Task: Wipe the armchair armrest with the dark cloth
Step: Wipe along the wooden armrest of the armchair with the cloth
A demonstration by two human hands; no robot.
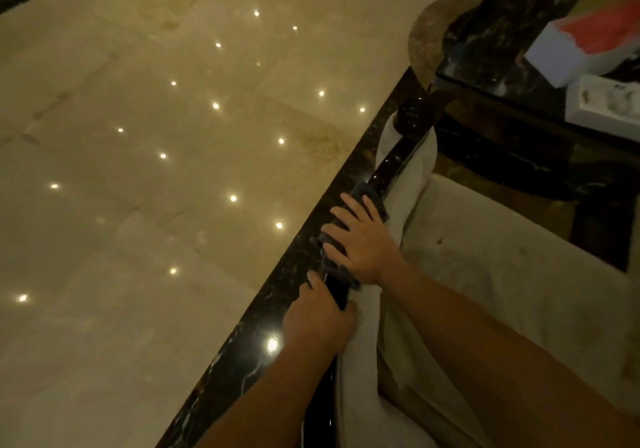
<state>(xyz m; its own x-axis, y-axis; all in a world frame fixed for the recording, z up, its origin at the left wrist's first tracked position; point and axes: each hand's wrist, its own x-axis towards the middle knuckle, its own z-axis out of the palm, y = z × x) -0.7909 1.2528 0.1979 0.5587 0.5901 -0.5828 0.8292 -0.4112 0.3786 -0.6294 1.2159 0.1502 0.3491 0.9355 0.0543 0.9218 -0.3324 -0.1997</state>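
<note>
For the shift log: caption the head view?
Right hand presses dark cloth on armrest; left hand grips it.

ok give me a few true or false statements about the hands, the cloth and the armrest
1. The right hand lies flat on the cloth. True.
2. The cloth is white. False: it is dark grey.
3. The left hand grips the armrest nearer the camera than the right hand. True.
4. The left hand holds the cloth. False: only the right hand presses on it.
5. The armrest is glossy and dark. True.
6. The floor is carpeted. False: it is polished, reflecting spots of light.
</note>
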